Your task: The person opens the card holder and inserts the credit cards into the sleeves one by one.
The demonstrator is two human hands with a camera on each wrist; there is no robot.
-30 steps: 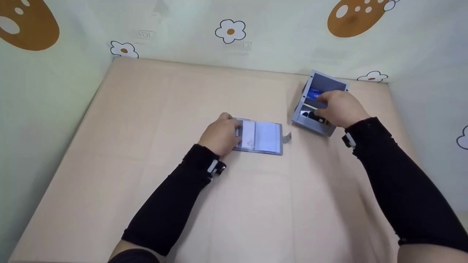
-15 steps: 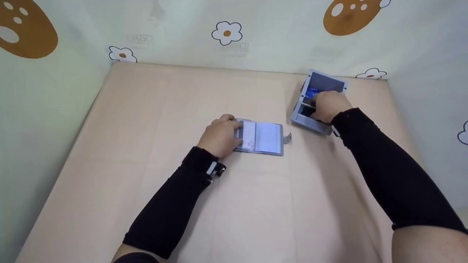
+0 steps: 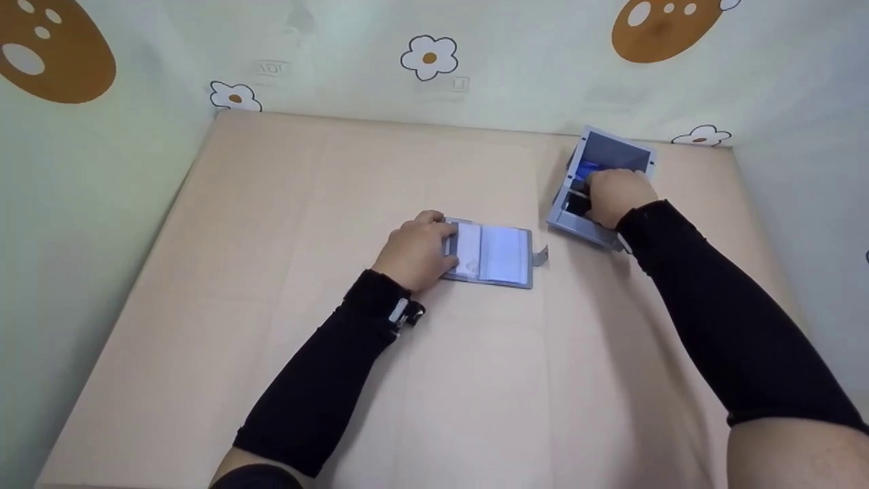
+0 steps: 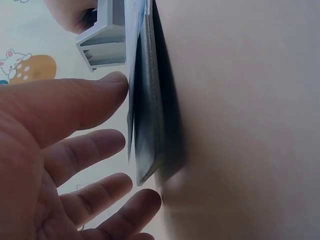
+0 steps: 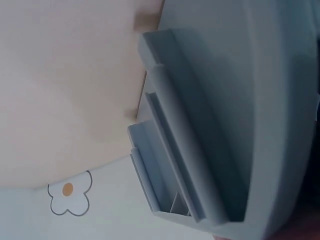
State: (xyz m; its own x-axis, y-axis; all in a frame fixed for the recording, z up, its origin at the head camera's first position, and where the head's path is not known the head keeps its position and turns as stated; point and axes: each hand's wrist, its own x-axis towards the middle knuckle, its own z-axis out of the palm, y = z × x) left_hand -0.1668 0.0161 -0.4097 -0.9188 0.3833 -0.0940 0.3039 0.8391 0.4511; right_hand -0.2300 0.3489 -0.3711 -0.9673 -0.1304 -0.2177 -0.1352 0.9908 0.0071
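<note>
An opened grey card holder (image 3: 506, 255) with clear sleeves lies on the table, its short strap (image 3: 541, 256) sticking out to the right. My left hand (image 3: 415, 252) rests on its left end, fingers fairly straight. In the left wrist view the thumb (image 4: 107, 95) touches the sleeves, which stand a little apart from the cover (image 4: 150, 120). Farther right, my right hand (image 3: 621, 195) reaches into a grey compartmented box (image 3: 580, 229). Its fingertips are hidden inside, and I cannot tell whether they hold anything. A blue packet or card (image 3: 587, 170) shows beside the knuckles.
The box stands near the table's back right corner, close to the patterned wall cloth (image 3: 509, 81). Slots and ledges line the box's outer side (image 5: 185, 145) in the right wrist view. A beige cloth (image 3: 326, 204) covers the table.
My right hand has gone from above the box down into it, its fingers passing out of sight. The left hand and the card holder have hardly moved.
</note>
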